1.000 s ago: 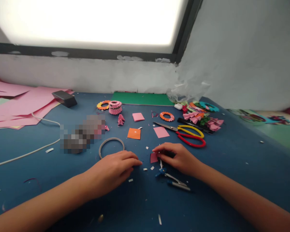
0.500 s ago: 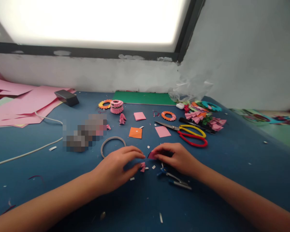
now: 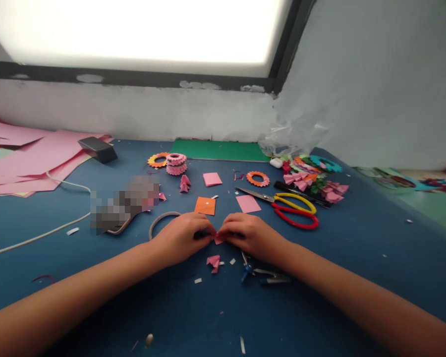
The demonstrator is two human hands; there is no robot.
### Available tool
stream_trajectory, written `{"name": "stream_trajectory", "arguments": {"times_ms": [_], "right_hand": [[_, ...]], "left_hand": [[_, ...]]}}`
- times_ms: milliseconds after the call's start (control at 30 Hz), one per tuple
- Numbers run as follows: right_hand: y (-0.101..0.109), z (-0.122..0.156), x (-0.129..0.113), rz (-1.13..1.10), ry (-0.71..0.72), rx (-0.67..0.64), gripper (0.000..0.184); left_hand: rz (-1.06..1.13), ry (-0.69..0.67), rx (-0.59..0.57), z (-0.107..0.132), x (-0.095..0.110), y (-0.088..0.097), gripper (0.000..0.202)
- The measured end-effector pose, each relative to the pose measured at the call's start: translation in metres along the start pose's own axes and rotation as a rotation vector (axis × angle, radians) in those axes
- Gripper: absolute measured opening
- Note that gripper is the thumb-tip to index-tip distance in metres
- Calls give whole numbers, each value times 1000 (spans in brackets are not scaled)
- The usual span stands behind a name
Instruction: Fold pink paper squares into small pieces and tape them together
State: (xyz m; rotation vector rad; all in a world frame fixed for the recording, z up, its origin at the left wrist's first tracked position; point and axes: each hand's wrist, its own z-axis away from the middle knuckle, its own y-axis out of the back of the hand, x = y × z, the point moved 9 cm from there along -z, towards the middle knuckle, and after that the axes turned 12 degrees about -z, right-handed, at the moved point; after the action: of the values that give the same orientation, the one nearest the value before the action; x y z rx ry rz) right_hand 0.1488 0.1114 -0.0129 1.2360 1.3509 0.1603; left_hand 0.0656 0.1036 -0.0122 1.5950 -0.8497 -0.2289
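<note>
Between my fingertips is a small pink piece of paper (image 3: pixel 218 240), mostly hidden. My left hand (image 3: pixel 184 238) pinches it from the left, and my right hand (image 3: pixel 253 237) pinches it from the right. Just below lies a folded pink paper piece (image 3: pixel 213 263) on the blue table. Beyond my hands are an orange paper square (image 3: pixel 205 206), a pink paper square (image 3: pixel 248 203) and another pink square (image 3: pixel 212 179). A grey ring (image 3: pixel 156 223) lies partly behind my left hand. Close to my right wrist is a drawing compass (image 3: pixel 248 270) with blue parts.
Scissors (image 3: pixel 295 210) with red and yellow handles lie at the right. Behind them sit folded paper flowers (image 3: pixel 305 173) and a clear plastic bag (image 3: pixel 290 136). Pink sheets (image 3: pixel 40 158), a black box (image 3: pixel 98 148) and a white cable (image 3: pixel 40 241) are at the left. Paper scraps litter the table.
My hands have come together; the left fingers now pinch the pink paper that only my right hand held. The folded pink piece is now apart from my left fingers.
</note>
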Motion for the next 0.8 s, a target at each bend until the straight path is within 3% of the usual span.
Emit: {"name": "stream_trajectory", "arguments": {"times_ms": [333,800], "right_hand": [[-1,11,-1,176,270,-185,24],[-4,14,1,251,304,-210,24]], "left_hand": [[-3,-135,-22,3,7,-6,22],[-251,-245,31,8,18,-11,24]]}}
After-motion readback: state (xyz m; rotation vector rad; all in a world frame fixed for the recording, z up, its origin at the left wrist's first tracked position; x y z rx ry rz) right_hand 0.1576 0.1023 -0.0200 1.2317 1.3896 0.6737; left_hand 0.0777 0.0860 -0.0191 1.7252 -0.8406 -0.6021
